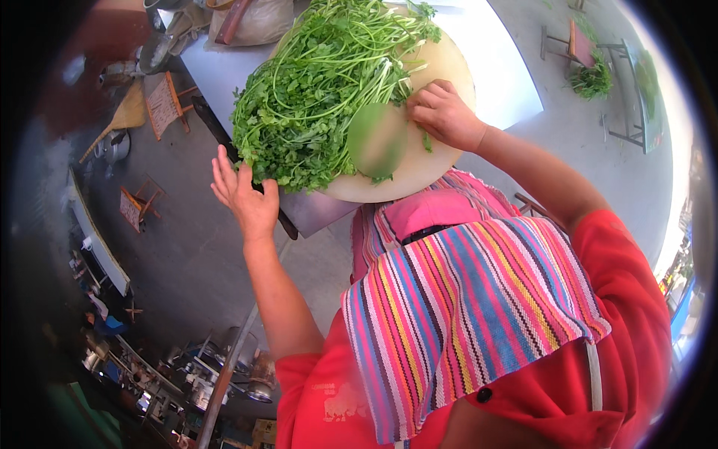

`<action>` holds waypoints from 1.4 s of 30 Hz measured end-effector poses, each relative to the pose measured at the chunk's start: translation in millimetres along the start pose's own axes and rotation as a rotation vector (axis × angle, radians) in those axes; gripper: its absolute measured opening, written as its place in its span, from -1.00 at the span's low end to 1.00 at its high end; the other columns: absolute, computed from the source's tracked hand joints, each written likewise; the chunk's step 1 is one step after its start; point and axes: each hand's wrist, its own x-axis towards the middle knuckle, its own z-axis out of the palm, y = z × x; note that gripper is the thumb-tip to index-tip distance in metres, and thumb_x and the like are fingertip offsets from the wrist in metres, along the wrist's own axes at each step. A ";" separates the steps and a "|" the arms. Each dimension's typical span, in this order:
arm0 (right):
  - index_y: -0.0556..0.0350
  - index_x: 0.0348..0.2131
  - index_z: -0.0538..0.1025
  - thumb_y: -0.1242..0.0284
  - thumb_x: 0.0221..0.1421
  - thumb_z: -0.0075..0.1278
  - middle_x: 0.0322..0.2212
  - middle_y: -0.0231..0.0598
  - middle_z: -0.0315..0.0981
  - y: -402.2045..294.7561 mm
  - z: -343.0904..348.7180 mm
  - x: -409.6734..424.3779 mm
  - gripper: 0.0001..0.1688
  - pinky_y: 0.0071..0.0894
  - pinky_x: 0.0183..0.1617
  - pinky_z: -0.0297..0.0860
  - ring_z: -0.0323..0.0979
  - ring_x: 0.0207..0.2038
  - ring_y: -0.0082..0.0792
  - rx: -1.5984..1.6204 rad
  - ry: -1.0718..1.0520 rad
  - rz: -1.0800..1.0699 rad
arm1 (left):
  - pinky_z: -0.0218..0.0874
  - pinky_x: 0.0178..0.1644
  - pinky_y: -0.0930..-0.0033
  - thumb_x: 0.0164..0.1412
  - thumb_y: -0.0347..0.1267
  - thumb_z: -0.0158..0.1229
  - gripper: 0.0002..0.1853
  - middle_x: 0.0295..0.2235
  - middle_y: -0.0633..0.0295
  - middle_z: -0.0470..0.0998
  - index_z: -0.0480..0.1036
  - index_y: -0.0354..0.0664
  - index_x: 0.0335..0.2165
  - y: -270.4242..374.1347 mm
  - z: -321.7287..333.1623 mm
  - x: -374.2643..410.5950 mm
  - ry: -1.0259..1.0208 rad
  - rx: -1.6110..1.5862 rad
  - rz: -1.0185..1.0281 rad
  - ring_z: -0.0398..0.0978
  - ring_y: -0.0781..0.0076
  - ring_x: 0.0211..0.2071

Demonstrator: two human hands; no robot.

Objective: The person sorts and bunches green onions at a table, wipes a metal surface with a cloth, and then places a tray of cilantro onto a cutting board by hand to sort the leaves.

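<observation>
A large heap of leafy green herbs [314, 101], with long thin stems, lies on a round, pale cutting board [364, 188]. The board rests on a metal-topped table [505, 73]. My left hand [244, 193] is at the heap's lower left edge, fingers spread, the fingertips beside or against the leaves. My right hand [446, 115] is over the right part of the board, its fingers curled at the cut or root ends of the stems. Whether it grips any stem is hidden. A sprig lies just below it. A blurred oval patch covers part of the board and heap.
Behind the heap stand a cloth or plastic bag [252, 25] and a brown-handled item [233, 22]. Low folding stools [168, 106] and a straw broom [128, 106] are at left. More greens [592, 83] hang by a stool at right. A pole [224, 381] rises at lower left.
</observation>
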 end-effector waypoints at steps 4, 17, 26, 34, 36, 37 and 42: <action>-0.09 -0.33 0.45 0.44 -0.08 0.04 -0.22 -0.44 0.35 2.0 -1.8 -2.0 -0.79 -0.18 0.08 0.10 0.26 -0.10 -0.32 -0.015 -0.008 -0.018 | 0.11 0.08 0.24 -0.12 -0.64 -0.03 -0.69 0.04 0.06 0.35 0.40 -0.26 -0.29 14.5 -1.0 2.7 0.493 -0.497 -0.165 0.33 0.16 -0.03; -0.07 -0.24 0.48 0.42 -0.14 0.03 -0.21 -0.38 0.35 1.6 -6.9 -12.4 -0.65 -0.27 -0.05 0.18 0.31 -0.13 -0.37 0.108 -0.111 -0.223 | -0.33 0.24 -0.19 0.19 -0.13 0.05 -0.56 0.05 0.25 0.37 0.38 -0.05 0.00 76.0 27.1 50.0 -0.111 -0.092 -0.097 0.18 0.18 0.14; -0.05 -0.20 0.48 0.43 -0.05 0.06 -0.22 -0.36 0.36 16.3 -21.7 15.8 -0.67 -0.24 -0.02 0.17 0.31 -0.16 -0.32 0.022 -0.039 -0.166 | -0.42 0.19 -0.44 -0.08 -0.07 0.26 -0.09 0.21 0.17 0.09 0.06 -0.07 0.20 185.3 63.5 -9.2 -0.247 -0.024 -0.021 -0.02 0.20 0.24; -0.01 -0.22 0.49 0.42 -0.05 0.06 -0.18 -0.34 0.39 11.6 -33.4 34.6 -0.70 -0.22 -0.03 0.19 0.32 -0.12 -0.27 0.108 -0.011 -0.277 | -0.26 0.21 -0.30 0.07 -0.39 0.05 -0.69 -0.14 0.43 0.46 0.44 -0.04 -0.15 162.5 93.7 -43.2 -0.037 -0.091 0.318 0.32 0.45 0.00; -0.01 -0.19 0.49 0.42 -0.03 0.05 -0.12 -0.35 0.39 12.6 -26.6 47.1 -0.68 -0.20 -0.01 0.17 0.32 -0.06 -0.26 0.050 0.008 -0.302 | -0.18 0.19 -0.20 0.05 -0.39 0.06 -0.67 -0.13 0.40 0.46 0.43 -0.06 -0.14 159.9 96.9 -44.9 0.015 -0.116 0.270 0.33 0.44 -0.01; -0.01 -0.19 0.49 0.42 -0.03 0.05 -0.13 -0.36 0.40 14.1 -23.6 43.3 -0.68 -0.20 -0.01 0.17 0.32 -0.06 -0.27 0.070 -0.060 -0.299 | -0.14 0.18 -0.15 0.04 -0.38 0.06 -0.66 -0.13 0.39 0.45 0.43 -0.07 -0.14 159.1 97.4 -44.6 0.044 -0.130 0.246 0.33 0.43 -0.01; -0.11 -0.21 0.50 0.36 -0.04 0.08 -0.18 -0.41 0.41 12.7 -34.9 47.0 -0.69 -0.25 -0.02 0.16 0.32 -0.08 -0.35 0.040 -0.140 -0.325 | -0.02 0.08 0.03 0.03 -0.37 0.03 -0.66 -0.15 0.31 0.45 0.42 -0.12 -0.15 159.9 89.7 -53.9 0.049 -0.039 0.122 0.35 0.39 -0.07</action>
